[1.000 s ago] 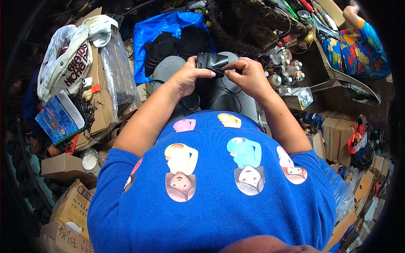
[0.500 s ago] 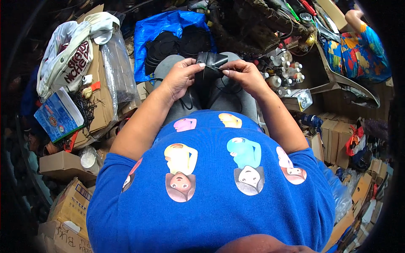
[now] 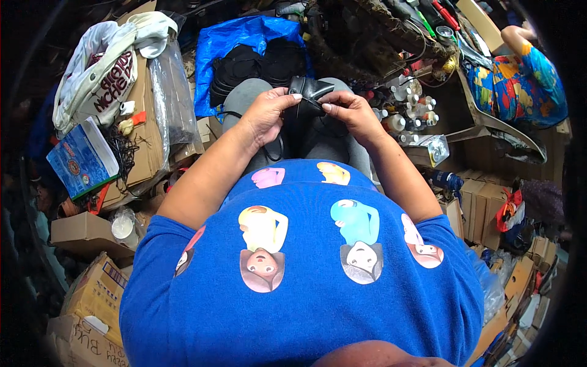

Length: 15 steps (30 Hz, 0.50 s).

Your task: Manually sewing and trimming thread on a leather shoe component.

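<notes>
A glossy black leather-like piece (image 3: 310, 86), pointed like part of a shoe, is held up above my knees between both hands. My left hand (image 3: 269, 116) closes on its left side, the thumb pressed on top near the edge. On the right, my right hand (image 3: 353, 114) pinches with thumb and forefinger at a thin black cord beside the piece; the exact grip is partly hidden. Dark loops of cord hang below the hands over my grey trousers (image 3: 244, 98). Whatever lies behind the piece, between my legs, is too dark to make out.
Ahead, coiled black pieces (image 3: 257, 70) lie on a blue plastic sheet (image 3: 211, 37). Several small bottles (image 3: 413, 101) stand to the right, near a person in a colourful garment (image 3: 529, 88). Cardboard (image 3: 153, 122), a white cloth bag (image 3: 98, 79) and a blue book (image 3: 82, 158) are leftward.
Both hands stay on the black piece, which has turned slightly. My right hand has shifted a little to the left, and the person on the right has moved an arm slightly.
</notes>
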Tool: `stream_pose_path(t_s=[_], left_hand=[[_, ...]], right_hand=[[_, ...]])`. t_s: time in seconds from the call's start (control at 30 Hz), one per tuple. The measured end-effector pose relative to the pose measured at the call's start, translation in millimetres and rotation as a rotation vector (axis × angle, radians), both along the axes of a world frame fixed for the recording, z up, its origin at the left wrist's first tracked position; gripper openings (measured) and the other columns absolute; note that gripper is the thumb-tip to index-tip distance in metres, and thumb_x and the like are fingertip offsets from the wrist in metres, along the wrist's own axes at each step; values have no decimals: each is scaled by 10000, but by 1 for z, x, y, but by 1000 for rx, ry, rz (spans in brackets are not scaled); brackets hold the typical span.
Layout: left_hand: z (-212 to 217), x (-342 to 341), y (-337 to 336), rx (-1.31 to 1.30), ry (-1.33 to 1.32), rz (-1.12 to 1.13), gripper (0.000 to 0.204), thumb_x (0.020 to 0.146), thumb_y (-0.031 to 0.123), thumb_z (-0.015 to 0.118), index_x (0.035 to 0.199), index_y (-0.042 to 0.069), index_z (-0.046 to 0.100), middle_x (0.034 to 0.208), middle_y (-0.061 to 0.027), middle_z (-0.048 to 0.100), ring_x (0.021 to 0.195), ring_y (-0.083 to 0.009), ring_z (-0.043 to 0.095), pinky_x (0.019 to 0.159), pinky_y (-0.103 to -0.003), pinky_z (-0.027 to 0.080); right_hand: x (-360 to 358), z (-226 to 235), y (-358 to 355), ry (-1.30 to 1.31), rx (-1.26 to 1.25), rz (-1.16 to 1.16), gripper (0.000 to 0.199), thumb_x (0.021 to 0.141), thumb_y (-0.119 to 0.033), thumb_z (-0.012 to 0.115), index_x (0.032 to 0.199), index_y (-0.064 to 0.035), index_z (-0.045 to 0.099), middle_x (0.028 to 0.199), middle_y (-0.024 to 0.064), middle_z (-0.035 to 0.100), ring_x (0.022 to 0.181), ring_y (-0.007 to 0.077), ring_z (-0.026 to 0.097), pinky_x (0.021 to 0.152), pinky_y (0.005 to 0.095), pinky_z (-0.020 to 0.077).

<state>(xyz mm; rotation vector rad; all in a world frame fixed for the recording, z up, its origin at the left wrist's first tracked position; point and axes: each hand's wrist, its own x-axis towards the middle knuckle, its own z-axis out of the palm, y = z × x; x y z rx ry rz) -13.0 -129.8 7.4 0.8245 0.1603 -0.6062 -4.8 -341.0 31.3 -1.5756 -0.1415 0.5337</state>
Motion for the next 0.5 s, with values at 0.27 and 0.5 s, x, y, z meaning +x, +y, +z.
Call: stream_pose_path(t_s=[0.27,0.5], left_hand=[[-9,-1,-3,-97,55,27,171,845,88,563,995,10,587,936,-93,645,873,-174,616,836,-308,466],[-5,-1,-6,-41,18,-27,169,852,107,570,1004,38,597,948,-71,647,879,-157,616,833,-305,464]], right_hand=[[-3,-12,2,-5,87,-44,181,797,-102,651,958,-20,644,867,11,617,803,84,542,741,223,419],[-3,-4,9,96,72,-101,173,790,-84,656,939,4,648,866,31,640,798,89,570,746,226,437]])
